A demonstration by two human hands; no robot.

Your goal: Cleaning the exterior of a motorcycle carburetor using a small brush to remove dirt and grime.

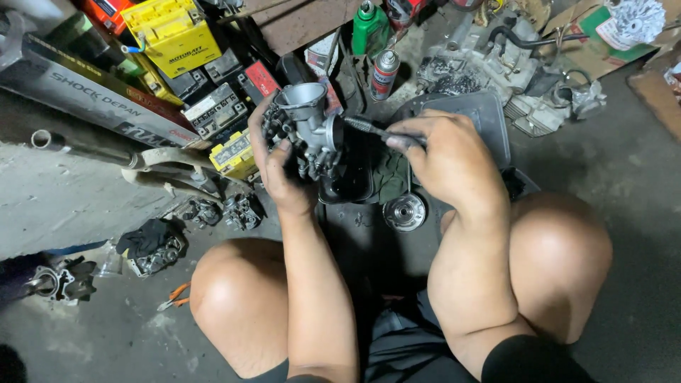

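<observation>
Your two bare knees are nearest to the camera, and your forearms pass between them over the concrete floor [624, 177]; you sit low, close to the ground.

Your left hand [278, 167] has its grip closed around a grey metal carburetor [306, 124]; the fingers wrap the left side of its body and the thumb lies on the lower front; the round open mouth of the carburetor points up and a little to the right. Your right hand [447, 159] has its grip closed on the dark handle of a screwdriver [372, 129]; the tool lies almost level, and its tip touches the right side of the carburetor.

Just under the hands there is a dark tray [489, 117] on the floor, and near its lower edge a round metal part [404, 211] lies flat; to the left of your left knee lie small carburetor bodies [241, 211] and pliers with orange handles [175, 296].

Further away stands a spray can [385, 73] with a red band, and beside it a green bottle [370, 28]; to the far left are yellow batteries [174, 32] and a long grey box [92, 96]; at the far right, engine parts [496, 60] lie in a heap.
</observation>
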